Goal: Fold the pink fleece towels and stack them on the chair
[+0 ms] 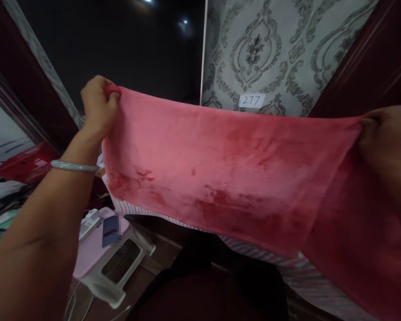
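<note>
A pink plush cloth [187, 156] is stretched out in front of me, its top edge taut between my two hands. Dark red brushed patches mark the pile, mostly along the lower part. My left hand [98, 100] pinches the upper left corner between thumb and fingers; a pale bangle [74, 166] circles that wrist. At the right edge of the view, my right hand [387, 147] grips the upper right part of the cloth. More of the cloth hangs down below the right hand. Striped fabric [307, 276] shows beneath the cloth's lower edge.
A small stool with a pink top [90, 254] stands at lower left, bearing a phone [110, 231] and a power strip [89, 224]. A red basket [26, 162] sits beside piled clothes [3, 209]. Behind are a dark screen [120, 40] and patterned wallpaper [254, 49] with a "277" label [251, 100].
</note>
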Available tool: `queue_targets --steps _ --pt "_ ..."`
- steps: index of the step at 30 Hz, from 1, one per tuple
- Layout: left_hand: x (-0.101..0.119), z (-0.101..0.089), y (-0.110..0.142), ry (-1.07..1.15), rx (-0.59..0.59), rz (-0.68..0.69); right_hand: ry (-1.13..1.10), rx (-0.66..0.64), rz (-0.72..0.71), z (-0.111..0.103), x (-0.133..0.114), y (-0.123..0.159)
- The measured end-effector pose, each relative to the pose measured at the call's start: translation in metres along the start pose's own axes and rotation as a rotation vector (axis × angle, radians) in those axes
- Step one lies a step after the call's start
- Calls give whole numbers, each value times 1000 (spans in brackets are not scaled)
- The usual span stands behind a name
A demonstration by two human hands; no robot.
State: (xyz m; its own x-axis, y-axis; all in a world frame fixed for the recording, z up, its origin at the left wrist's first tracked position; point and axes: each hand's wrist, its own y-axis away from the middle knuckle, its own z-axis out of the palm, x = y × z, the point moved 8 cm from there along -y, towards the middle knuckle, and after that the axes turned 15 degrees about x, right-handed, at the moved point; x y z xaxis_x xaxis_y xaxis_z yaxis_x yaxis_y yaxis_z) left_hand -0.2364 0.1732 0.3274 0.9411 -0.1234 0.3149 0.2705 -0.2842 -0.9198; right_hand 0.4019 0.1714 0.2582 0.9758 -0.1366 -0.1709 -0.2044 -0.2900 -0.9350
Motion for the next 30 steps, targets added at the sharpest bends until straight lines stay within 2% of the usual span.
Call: queue_targets --steps 3,6,11,16,23,26,30 --pt "-19 31 4 -67 -45 -17 -14 -78 -59 40 -28 5" --pt "-45 71 17 -131 -141 -70 -85 -140 -66 86 -45 20" --pt "-86 144 55 -196 -283 -168 -100 -308 -58 161 -64 51" --pt "-120 210 89 -186 -330 -260 -61 -426 -94 223 -74 68" --pt "-147 279 110 -218 -374 -270 -25 -477 -124 298 -82 70" --pt "-156 304 130 -219 -423 -329 -67 -544 -85 328 -81 91" --pt "-170 333 172 -156 -604 -459 -130 -643 -70 355 -77 131"
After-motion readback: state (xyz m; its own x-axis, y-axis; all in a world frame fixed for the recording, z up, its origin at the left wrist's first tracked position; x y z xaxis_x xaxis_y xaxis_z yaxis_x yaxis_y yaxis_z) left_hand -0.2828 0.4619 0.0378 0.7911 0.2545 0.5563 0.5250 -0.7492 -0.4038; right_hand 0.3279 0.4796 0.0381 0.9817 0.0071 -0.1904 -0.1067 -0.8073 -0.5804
